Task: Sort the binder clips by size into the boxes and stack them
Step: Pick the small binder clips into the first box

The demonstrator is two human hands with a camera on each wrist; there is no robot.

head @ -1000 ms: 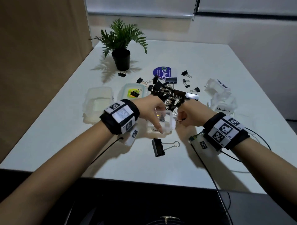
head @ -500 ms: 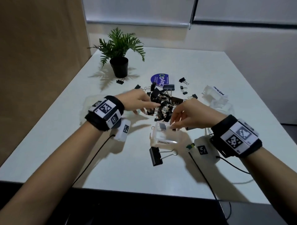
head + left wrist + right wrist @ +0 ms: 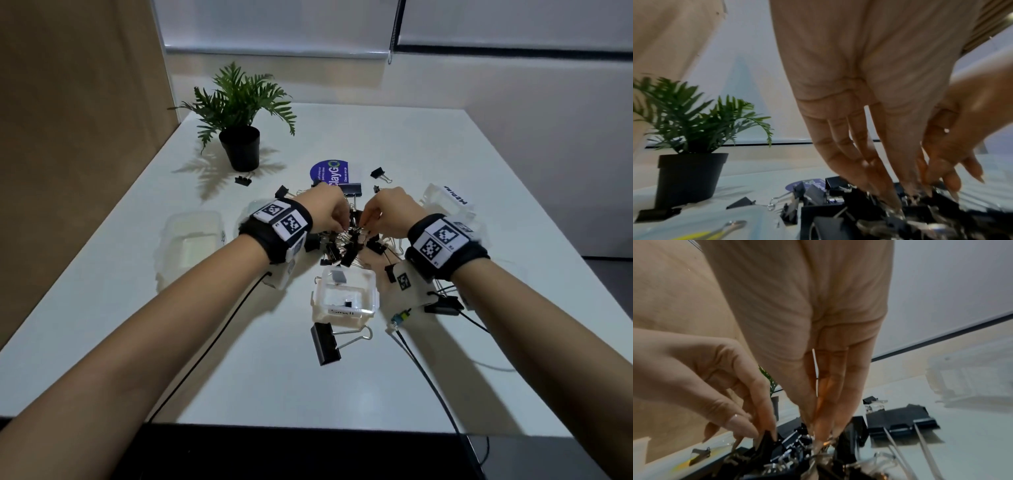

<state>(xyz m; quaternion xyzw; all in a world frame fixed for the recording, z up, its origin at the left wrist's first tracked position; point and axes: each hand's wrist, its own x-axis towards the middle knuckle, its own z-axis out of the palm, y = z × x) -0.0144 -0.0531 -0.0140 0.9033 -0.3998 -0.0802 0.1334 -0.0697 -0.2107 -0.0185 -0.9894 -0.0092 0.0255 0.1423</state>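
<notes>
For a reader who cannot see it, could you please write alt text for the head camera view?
Both hands, left hand and right hand, reach fingertips into a tangled pile of black metal binder clips on a white table. A clear plastic box labelled Small stands nearer, one large black binder clip before it.

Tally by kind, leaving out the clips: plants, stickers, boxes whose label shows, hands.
Plant: 1
Sticker: 1
Boxes with a label showing: 2, Small and Medium
Hands: 2, left and right
Total: 6
</notes>
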